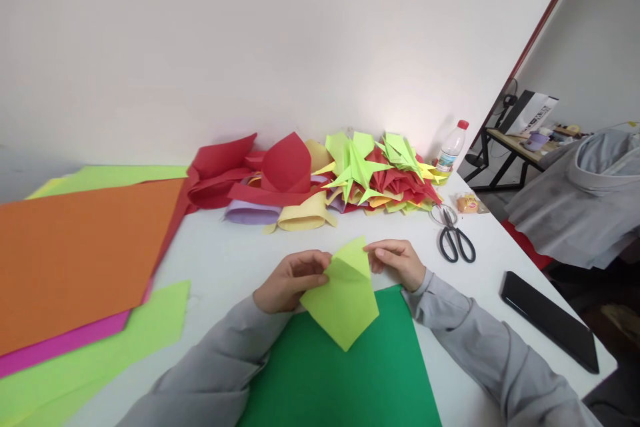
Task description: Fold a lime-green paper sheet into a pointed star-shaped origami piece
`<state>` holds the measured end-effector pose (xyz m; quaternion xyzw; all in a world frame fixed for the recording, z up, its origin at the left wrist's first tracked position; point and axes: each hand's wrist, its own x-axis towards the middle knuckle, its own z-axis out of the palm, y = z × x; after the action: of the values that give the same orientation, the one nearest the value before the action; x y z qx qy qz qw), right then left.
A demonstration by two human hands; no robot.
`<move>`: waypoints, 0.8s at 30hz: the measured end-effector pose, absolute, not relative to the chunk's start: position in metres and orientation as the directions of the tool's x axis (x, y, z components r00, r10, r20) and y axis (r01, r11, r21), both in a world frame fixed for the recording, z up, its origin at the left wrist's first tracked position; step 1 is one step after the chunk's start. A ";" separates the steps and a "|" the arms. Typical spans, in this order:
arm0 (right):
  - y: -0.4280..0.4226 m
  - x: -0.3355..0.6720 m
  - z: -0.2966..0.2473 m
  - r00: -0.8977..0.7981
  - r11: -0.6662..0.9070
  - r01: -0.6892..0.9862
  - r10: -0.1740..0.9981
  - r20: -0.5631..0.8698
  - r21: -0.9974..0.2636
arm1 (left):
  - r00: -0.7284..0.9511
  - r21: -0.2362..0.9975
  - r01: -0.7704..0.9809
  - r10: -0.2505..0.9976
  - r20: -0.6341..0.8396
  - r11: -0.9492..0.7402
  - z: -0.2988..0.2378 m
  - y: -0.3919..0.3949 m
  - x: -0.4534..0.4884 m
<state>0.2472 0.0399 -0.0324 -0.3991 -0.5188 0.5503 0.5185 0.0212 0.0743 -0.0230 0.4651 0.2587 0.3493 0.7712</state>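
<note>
I pinch a folded lime-green paper kite shape (345, 297) at its upper edges between my left hand (290, 280) and right hand (397, 261), above a dark green paper sheet (345, 373) on the white surface (230, 253). Black scissors (454, 237) and a black phone (549, 319) lie right; folded coloured papers (340, 177) lie behind.

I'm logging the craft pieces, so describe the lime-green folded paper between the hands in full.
The folded paper is lime-green, thin and matte, creased into a kite-like shape: a small triangular flap at the top, a wider body tapering to a point toward the person. It is held tilted over a dark green sheet on the white table. The left hand pinches its left edge; the right hand pinches the upper right edge by the flap.
</note>
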 end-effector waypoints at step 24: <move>0.036 0.245 -0.036 -0.242 0.090 -0.031 0.966 0.095 -0.995 | 0.841 0.781 -0.360 0.540 0.035 0.510 -0.061 0.125 0.011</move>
<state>0.2445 0.0357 -0.0357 -0.4061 -0.5752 0.5385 0.4629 0.0113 0.1247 -0.0608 0.4204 0.1069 0.2609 0.8624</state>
